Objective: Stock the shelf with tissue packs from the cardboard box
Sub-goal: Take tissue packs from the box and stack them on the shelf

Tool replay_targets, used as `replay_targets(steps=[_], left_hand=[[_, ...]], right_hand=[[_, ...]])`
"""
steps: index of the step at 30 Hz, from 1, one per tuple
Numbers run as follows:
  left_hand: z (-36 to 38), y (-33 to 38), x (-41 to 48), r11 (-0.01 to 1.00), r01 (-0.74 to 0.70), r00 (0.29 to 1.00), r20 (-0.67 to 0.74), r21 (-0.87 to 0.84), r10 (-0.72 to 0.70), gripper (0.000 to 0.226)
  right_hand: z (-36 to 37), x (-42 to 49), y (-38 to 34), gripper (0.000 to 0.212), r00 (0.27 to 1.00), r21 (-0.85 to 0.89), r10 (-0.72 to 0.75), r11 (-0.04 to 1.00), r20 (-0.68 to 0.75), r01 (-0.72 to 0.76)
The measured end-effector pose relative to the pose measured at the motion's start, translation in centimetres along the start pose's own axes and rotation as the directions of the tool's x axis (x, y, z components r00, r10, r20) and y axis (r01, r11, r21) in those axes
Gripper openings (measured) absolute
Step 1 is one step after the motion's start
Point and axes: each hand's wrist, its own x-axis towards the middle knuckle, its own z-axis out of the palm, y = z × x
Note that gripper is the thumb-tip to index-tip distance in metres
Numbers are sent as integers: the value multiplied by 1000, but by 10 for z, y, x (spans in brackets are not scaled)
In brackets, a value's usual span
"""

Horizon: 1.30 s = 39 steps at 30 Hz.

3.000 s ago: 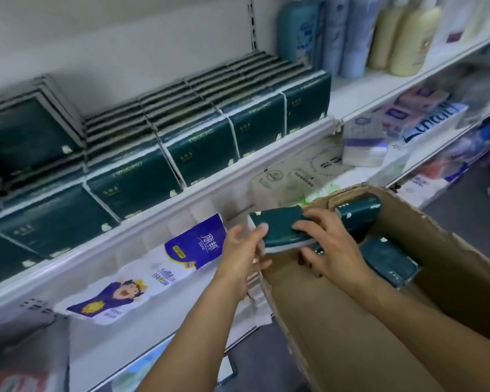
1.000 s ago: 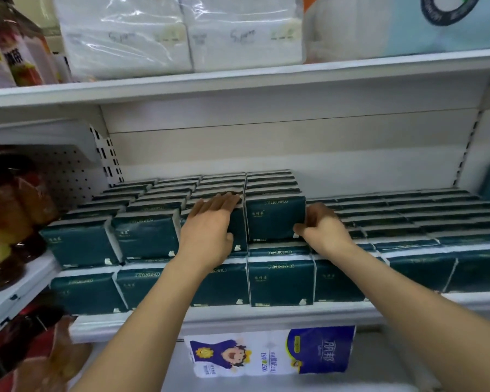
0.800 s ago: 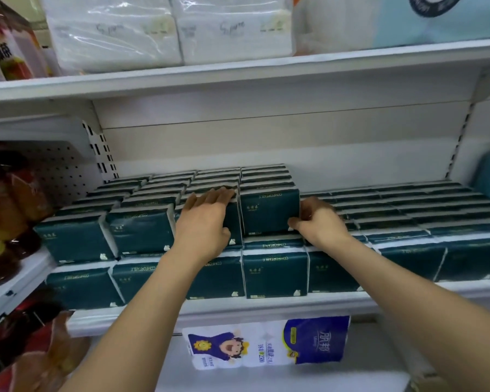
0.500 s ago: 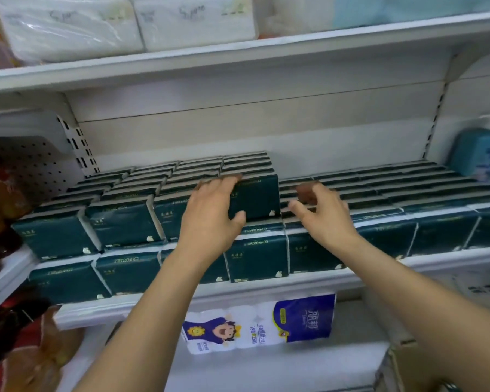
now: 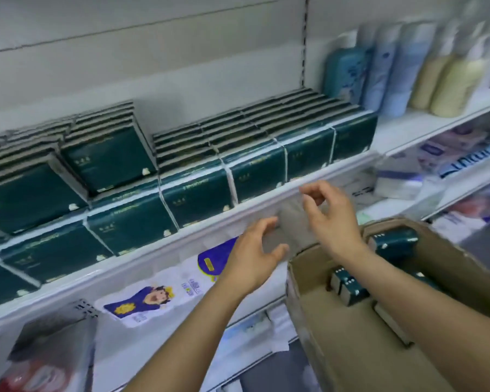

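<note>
- The tissue packs (image 5: 393, 241) left to stock lie in the cardboard box (image 5: 309, 335) at lower right: one dark green pack rests high against the far wall, and others sit lower, partly hidden by the right forearm
- The shelf (image 5: 167, 244), above and left of the box, carries stocked packs (image 5: 195, 193) in tight rows; its left part has a second layer and its right part only one, so I judge more belong there
- Each pack looks light, soft and squashy under glossy film, and probably slippery; a hard squeeze should dent it rather than break it
- The best hold, I judge, is thumb on one broad face and fingers on the other, or several packs pressed between both palms as a block
- The left hand (image 5: 252, 256) hovers in front of the shelf lip, just left of the box corner, with fingers loosely bent and spread, holding nothing
- The right hand (image 5: 331, 219) hangs above the box's near-left corner, fingers half curled, thumb apart, also empty
- Both forearms reach forward from the bottom edge, the right one crossing over the box opening
</note>
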Motion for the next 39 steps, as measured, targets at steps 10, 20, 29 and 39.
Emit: replay_targets(steps=[10, 20, 29, 39], left_hand=[[138, -33, 27, 944, 310, 928, 179, 118, -327, 92], [174, -54, 33, 930, 228, 952, 133, 288, -275, 97], [177, -60, 32, 934, 196, 967, 101, 297, -235, 100], [167, -56, 38, 931, 245, 942, 162, 271, -295, 95]], right_hand=[[-43, -90, 145, 11, 836, -204, 540, 833, 97, -514], [-76, -48, 207, 39, 872, -538, 489, 732, -10, -417], [-80, -14, 239, 60, 857, -891, 467, 453, 219, -19], [-86, -11, 234, 42, 860, -914, 410, 380, 303, 141]])
